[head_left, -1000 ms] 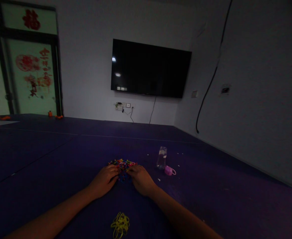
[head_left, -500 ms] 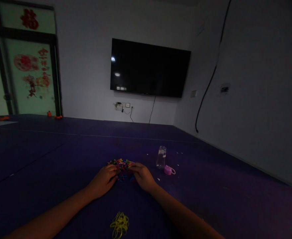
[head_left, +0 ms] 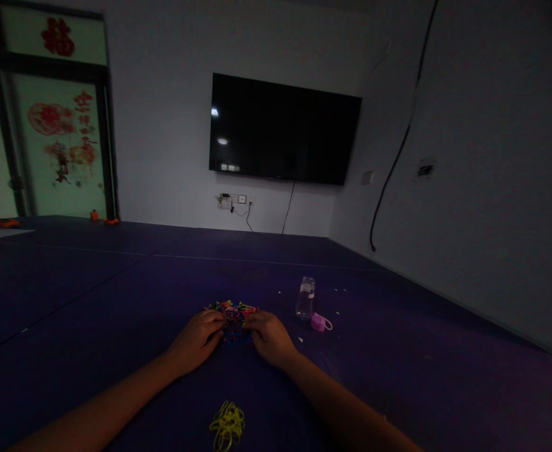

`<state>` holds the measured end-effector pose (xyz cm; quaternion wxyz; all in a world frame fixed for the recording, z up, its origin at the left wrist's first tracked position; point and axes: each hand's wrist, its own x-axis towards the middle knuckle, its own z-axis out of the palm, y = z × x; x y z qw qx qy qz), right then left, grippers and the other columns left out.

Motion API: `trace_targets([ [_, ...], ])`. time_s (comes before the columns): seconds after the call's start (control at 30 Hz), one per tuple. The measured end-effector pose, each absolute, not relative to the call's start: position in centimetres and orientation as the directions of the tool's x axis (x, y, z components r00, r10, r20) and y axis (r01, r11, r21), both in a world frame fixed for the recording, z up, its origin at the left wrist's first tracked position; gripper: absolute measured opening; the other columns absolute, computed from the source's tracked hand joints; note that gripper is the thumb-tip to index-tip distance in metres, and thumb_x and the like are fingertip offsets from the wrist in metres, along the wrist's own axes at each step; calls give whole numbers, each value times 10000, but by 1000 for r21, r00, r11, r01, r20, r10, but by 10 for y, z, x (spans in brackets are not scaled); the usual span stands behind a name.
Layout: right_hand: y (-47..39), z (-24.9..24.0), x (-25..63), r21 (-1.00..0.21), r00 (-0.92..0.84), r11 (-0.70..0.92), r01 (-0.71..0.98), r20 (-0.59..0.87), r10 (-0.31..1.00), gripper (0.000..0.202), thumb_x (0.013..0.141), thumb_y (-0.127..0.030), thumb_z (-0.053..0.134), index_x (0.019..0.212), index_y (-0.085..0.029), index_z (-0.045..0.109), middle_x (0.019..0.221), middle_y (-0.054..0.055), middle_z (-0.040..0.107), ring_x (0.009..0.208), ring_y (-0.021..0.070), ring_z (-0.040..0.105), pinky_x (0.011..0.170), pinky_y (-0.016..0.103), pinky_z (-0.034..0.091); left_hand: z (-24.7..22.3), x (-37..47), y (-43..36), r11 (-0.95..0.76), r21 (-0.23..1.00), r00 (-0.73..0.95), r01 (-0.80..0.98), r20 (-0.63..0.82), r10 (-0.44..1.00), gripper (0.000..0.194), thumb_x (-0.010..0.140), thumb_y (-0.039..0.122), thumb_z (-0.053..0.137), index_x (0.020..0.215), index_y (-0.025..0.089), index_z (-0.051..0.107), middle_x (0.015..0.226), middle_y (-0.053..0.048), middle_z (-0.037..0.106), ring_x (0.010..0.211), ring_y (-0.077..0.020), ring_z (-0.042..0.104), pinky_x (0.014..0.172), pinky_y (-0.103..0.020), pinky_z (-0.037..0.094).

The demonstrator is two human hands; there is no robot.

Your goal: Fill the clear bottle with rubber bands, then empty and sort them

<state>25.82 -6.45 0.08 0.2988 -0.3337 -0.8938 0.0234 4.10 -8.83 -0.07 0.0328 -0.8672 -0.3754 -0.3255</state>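
Note:
A heap of tangled, multicoloured rubber bands (head_left: 232, 312) lies on the dark purple tabletop in front of me. My left hand (head_left: 199, 334) is at the heap's left side, fingers curled and closed on the bands at its edge. From the right, my right hand (head_left: 269, 336) reaches into the same heap, thumb and fingers pinched together on bands there. Both sets of fingertips are partly hidden among the bands, so exactly which ones they grip does not show. Nearer to me, between my forearms, rests a separate loose bunch of yellow rubber bands (head_left: 227, 425).
Right of the heap stands a clear bottle (head_left: 305, 300), with its pink looped lid (head_left: 319, 322) beside it. Small white scraps (head_left: 300, 339) dot the purple table (head_left: 129, 301). A black television (head_left: 285, 129) hangs on the far wall; a dark cable (head_left: 400, 147) runs down the right wall.
My right fingers have shifted slightly down and nearer on the heap, uncovering pink bands at its upper right. My left hand has hardly moved.

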Motion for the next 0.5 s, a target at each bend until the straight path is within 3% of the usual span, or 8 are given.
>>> trace_targets([
  [0.23, -63, -1, 258, -168, -616, 760, 628, 489, 617, 341, 684, -47, 436, 854, -196, 691, 940, 37, 686, 923, 179, 586, 850, 296, 428, 1, 42, -91, -717, 188, 507, 672, 589, 630, 237, 827, 101, 478, 974, 190, 642, 1017, -69, 650, 982, -215, 571, 897, -405, 445],
  [0.5, -62, -1, 258, -198, -611, 770, 607, 502, 611, 374, 668, -34, 422, 884, -183, 688, 953, 54, 685, 926, 181, 591, 850, 295, 434, -2, 40, -88, -714, 175, 510, 678, 587, 629, 260, 836, 111, 472, 1025, 187, 634, 1058, -78, 639, 1010, -215, 563, 909, -394, 442],
])
